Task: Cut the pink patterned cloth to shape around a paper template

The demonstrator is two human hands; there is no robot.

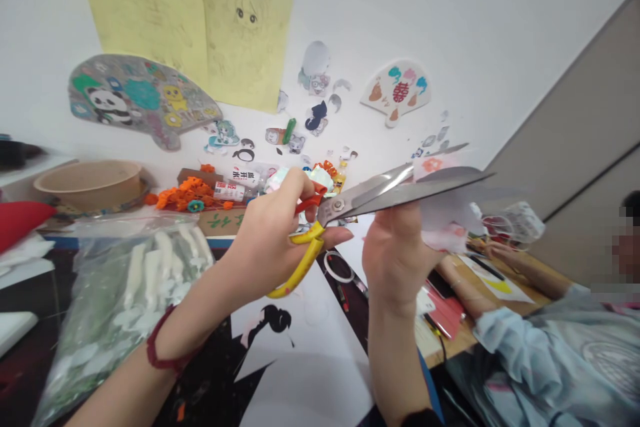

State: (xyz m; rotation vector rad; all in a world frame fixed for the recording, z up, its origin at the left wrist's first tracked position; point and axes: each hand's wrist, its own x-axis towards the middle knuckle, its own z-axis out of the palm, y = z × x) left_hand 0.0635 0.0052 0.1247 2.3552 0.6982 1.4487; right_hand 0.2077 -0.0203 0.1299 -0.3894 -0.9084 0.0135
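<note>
Scissors point(339, 205) with yellow and red handles stood raised above the table point(210, 360), near the middle of what I could see from my distant seat, their blades apart and pointing right.

Starting at the left edge, I made out something red point(23, 220), cut off by the border, then a tan bowl point(90, 183). In front of the bowl lay a clear plastic bag point(100, 293) with pale and green pieces inside. On the wall above I saw a fan shape with a panda point(135, 97), and next to it yellow sheets point(245, 47) with pencil drawings. Orange flowers point(193, 193) sat by a small bottle point(229, 191).

The left hand point(275, 230), a dark red bracelet point(165, 340) on its wrist, was curled around the scissor handles. Below it lay a white sheet point(310, 367) and a black cut-out figure point(277, 318); a white ring point(339, 267) lay just beyond.

To the right, the right hand point(397, 247) gripped a pale paper point(445, 210) with pinkish patches, which sat between the blades; I could not make out its fingertips. A smaller white fan shape point(397, 90) hung above.

At the far right, I noticed another person's sleeve point(525, 333) beside a sheet with a yellow shape point(505, 288) and a black pen point(487, 268).
</note>
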